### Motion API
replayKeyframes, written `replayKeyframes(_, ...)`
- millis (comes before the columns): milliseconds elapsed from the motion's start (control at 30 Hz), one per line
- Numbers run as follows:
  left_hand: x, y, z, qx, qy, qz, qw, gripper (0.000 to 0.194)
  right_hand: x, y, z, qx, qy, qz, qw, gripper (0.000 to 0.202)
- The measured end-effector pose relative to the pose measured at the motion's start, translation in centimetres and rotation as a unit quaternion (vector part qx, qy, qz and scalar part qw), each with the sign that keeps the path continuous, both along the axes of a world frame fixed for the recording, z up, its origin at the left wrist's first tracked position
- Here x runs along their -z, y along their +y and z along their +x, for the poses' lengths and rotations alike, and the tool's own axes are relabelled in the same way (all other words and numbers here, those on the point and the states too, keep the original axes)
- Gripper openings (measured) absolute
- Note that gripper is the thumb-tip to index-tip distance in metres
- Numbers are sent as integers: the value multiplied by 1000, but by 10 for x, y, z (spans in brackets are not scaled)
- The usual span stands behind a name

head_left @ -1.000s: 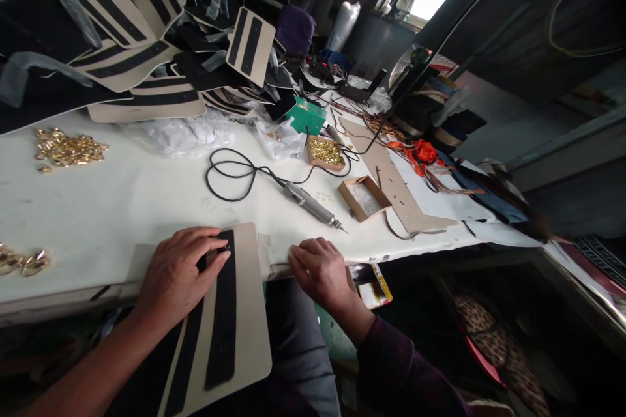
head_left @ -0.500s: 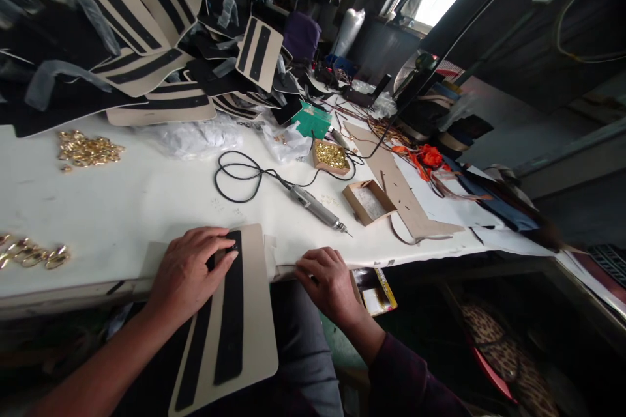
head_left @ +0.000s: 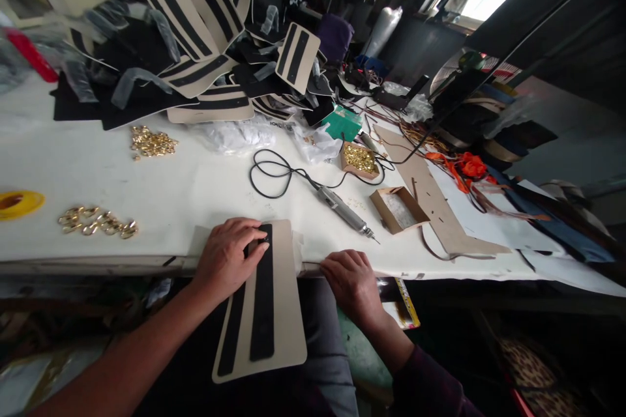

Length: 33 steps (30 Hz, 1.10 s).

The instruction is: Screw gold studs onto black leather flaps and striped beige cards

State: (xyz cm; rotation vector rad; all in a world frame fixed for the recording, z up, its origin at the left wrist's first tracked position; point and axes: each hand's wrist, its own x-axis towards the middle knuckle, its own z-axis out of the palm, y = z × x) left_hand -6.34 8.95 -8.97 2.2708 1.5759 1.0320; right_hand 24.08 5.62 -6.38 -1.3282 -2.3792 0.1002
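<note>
My left hand (head_left: 229, 254) grips a beige panel (head_left: 286, 300) with two black strips, which slopes from the table edge down over my lap. Its thumb and index finger close in at the upper end of one black strip (head_left: 263, 313), where a tiny dark fitting partly shows. To the right, my right hand (head_left: 353, 283) is at the table's front edge with fingers curled together; whatever they hold, if anything, is hidden. Beyond the hands lies a grey electric screwdriver (head_left: 345, 210) with a thin bit, its black cable looped behind it.
Gold clasps (head_left: 98, 221) and a pile of gold fittings (head_left: 152, 142) lie at left, near a yellow tape roll (head_left: 19, 203). Striped panels (head_left: 200, 10) are heaped behind. An open cardboard box (head_left: 398, 208) and a box of small gold pieces (head_left: 359, 159) stand right of centre.
My view has turned left, so the table's contents appear farther right and the yellow tape roll has come into sight. Both hands keep nearly the same places on the panel and at the table edge.
</note>
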Motion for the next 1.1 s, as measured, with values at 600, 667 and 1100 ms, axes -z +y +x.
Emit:
replayKeyframes(600, -2, -1, 1, -5, -2, -6, 1000, 11, 14, -8, 8, -18, 9, 49, 999, 17)
replayKeyframes(667, -2, -1, 1, -5, -1, -7, 1000, 11, 13, -6, 8, -18, 12, 49, 999, 18)
replayKeyframes(1100, -7, -2, 2, -8, -13, -25, 1000, 11, -35, 32, -73, -22, 179, -160, 970, 13)
